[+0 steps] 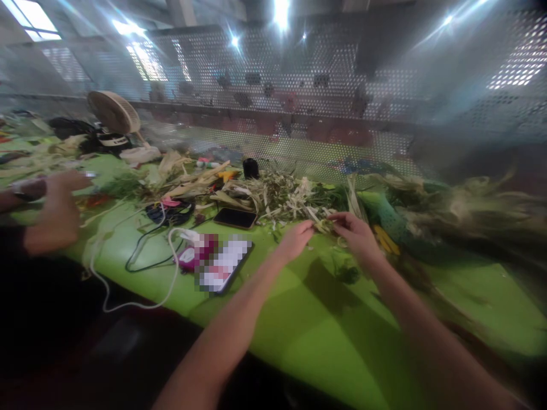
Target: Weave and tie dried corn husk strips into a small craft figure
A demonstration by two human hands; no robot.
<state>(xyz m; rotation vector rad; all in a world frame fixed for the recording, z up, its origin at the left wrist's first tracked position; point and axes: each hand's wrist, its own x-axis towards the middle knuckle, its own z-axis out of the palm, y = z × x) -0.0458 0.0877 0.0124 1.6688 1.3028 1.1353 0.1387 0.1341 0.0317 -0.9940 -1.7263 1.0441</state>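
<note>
Over the green tabletop (277,319), my left hand (296,240) has its fingers pressed together at the near edge of a heap of pale dried husk strips (294,196). My right hand (352,230) is just to its right, fingers bent around the end of a small pale strip piece (323,223) that lies between both hands. What the left fingertips pinch is too small to make out. A small dark green bundle (347,270) rests on the table below my right hand.
Left of my arms are a phone with a lit screen (228,265), a dark phone (235,217), a magenta power bank (192,256) and a looping white cable (105,285). A fan (113,113) stands behind. Another person's hands (60,193) are at far left, a teal basket (391,219) at right.
</note>
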